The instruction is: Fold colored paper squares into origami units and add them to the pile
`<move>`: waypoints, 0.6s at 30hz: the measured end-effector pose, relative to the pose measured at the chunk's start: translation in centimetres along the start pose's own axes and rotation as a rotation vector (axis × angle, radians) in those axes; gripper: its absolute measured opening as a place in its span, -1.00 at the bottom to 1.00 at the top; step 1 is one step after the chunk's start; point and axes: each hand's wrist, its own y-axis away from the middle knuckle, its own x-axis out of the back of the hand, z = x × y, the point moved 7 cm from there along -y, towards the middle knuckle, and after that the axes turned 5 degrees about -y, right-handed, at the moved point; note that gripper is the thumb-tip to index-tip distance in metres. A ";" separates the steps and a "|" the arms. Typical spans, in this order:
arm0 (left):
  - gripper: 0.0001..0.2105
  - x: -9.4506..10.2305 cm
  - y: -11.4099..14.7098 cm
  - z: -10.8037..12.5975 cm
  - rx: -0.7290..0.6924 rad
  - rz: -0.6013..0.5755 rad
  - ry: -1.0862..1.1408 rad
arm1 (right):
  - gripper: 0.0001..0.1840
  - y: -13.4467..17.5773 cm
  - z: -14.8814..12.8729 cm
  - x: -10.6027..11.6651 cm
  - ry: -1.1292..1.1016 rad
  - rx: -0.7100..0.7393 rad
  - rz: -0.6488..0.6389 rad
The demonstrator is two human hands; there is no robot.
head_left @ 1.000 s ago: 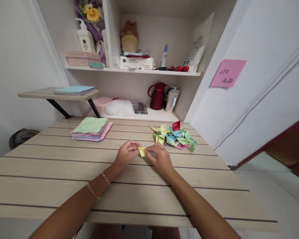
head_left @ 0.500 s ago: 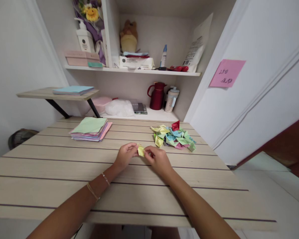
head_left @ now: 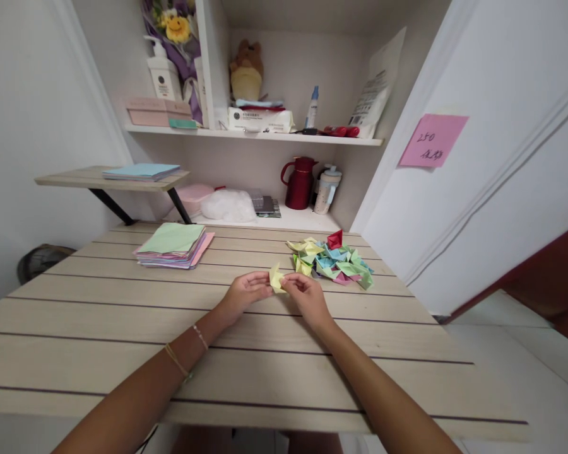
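A small pale-yellow folded paper boat [head_left: 276, 279] is held just above the middle of the table. My right hand [head_left: 307, 299] pinches its right side between thumb and fingers. On the other side, my left hand [head_left: 247, 294] has its fingers stretched out toward the boat. Its fingertips are at the boat's left edge; whether they press on it I cannot tell. Close by on the right lies a heap of folded paper boats [head_left: 334, 260] in yellow, green, blue and pink, with a red paper boat [head_left: 334, 239] at its back.
A stack of coloured paper sheets [head_left: 175, 243] lies on the slatted table [head_left: 265, 372] at the left. Behind it, a small raised shelf [head_left: 47, 181] bears blue paper [head_left: 142, 170]. A red jug [head_left: 299, 184] and a pale cup [head_left: 326, 190] stand at the back.
The yellow paper has turned in my fingers and stands up more, slightly to the right. My left hand has loosened from a pinch to straighter fingers; my right hand still pinches it.
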 end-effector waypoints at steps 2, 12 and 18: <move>-0.58 0.0 -0.1 -0.1 0.001 -0.013 -0.021 | -0.70 0.0 0.1 -0.3 -0.010 -0.013 -0.032; -0.64 0.3 -0.2 -0.4 0.005 0.006 -0.099 | -0.73 0.5 -0.1 -0.9 0.061 -0.041 -0.109; -0.62 0.1 0.2 -0.2 0.049 0.017 -0.029 | -0.76 0.4 -0.8 -0.4 0.167 0.033 -0.051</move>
